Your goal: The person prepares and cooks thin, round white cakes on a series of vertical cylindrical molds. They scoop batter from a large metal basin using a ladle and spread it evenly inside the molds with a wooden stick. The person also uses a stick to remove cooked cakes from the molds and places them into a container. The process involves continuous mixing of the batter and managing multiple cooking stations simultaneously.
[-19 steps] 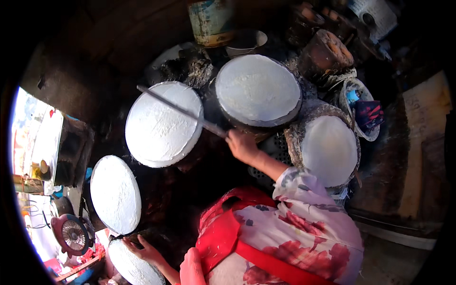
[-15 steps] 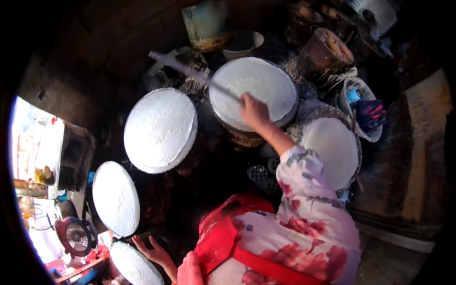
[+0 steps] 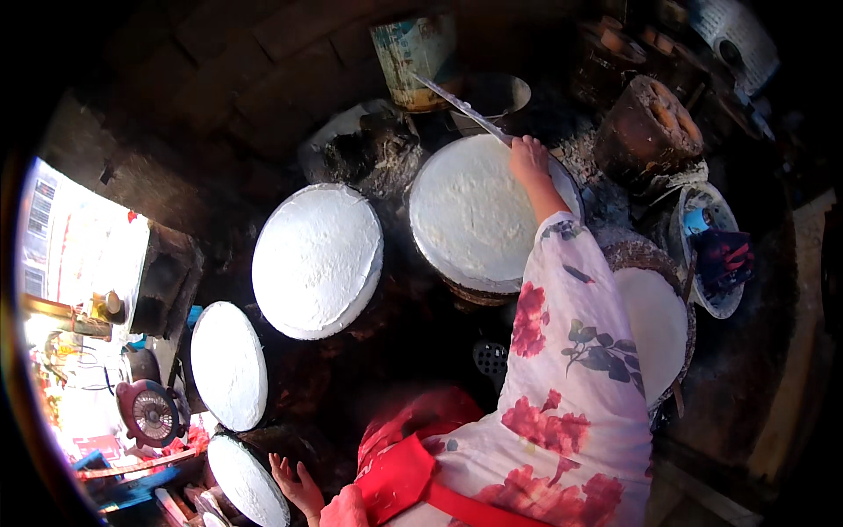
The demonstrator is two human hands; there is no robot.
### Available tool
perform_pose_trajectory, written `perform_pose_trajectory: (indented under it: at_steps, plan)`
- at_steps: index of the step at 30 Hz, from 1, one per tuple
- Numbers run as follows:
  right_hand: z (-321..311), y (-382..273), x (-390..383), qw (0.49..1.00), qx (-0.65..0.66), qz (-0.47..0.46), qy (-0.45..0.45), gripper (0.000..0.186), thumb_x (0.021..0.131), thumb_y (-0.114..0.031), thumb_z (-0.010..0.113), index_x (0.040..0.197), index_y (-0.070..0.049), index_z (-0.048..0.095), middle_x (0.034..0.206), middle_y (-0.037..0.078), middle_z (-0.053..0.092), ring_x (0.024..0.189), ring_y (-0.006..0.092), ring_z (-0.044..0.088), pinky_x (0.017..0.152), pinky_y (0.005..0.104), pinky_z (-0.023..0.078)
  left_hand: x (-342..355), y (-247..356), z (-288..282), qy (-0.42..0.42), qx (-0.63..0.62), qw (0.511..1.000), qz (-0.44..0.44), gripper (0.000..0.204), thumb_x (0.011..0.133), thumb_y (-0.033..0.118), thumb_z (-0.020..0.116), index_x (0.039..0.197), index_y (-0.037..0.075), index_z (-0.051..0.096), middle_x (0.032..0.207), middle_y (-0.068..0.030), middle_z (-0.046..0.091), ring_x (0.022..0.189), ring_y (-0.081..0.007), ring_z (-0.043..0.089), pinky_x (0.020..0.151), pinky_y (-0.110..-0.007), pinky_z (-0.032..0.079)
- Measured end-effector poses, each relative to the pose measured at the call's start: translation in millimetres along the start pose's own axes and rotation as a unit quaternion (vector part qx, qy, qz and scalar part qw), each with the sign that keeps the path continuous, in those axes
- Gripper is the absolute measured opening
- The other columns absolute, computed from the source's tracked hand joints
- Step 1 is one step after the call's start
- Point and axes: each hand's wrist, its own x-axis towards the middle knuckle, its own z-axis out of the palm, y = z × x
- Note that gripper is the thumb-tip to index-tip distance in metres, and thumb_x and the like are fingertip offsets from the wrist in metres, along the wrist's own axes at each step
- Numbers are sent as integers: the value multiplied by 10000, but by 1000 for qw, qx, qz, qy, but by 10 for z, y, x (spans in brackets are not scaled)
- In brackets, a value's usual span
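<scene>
from my end i see a creamy off-white round slab (image 3: pixel 487 215), a brighter white disc (image 3: pixel 316 263) left of it, and a pale grey flat stick (image 3: pixel 465 110). the sleeve (image 3: pixel 562 342) is whitish pink, printed with red blossoms and dark grey-green leaves, against bright red cloth (image 3: pixel 395 474). i also make out a bucket (image 3: pixel 413 53) in worn blue-green over tan, and a brown cylinder (image 3: pixel 637 132).

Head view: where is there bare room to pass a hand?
Probably the dark space between the far white disc, the white disc left of it and the red apron; whether a surface lies there, I cannot tell. It's crowded at upper right: brown cylinder, basin.
</scene>
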Motion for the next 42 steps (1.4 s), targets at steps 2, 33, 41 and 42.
perform_pose_trajectory:
  at_steps: [2,33,41,42]
  plan:
    - [38,-11,67,999,6,-4,35,243,859,-135,470,1063,-85,593,1088,114,570,1074,290,519,888,430,417,-21,-141,-30,2,-11,1000,10,591,858,13,553,1395,65,313,1356,-174,398,1131,-280,500,957,-372,407]
    - [-3540,1317,-2938,967,-104,12,232,149,889,-244,529,963,-124,577,853,140,630,818,353,607,658,448,469,574,381,1222,-290,-234,912,172,555,849,-20,548,1368,61,368,1263,-161,517,997,-201,603,883,-300,460]
    - [-1502,1212,-4813,992,-72,76,73,113,802,-90,455,856,-80,553,798,112,619,776,314,601,644,441,466,454,446,1357,-377,-192,879,221,549,847,-3,558,1361,80,384,1210,-159,555,943,-195,624,846,-302,480]
    - [-1266,1180,-4956,994,-35,73,71,122,796,-89,471,881,-82,558,844,102,625,827,301,597,674,426,467,444,453,1362,-383,-187,876,226,547,847,-2,559,1359,81,387,1205,-161,558,935,-194,627,843,-303,481]
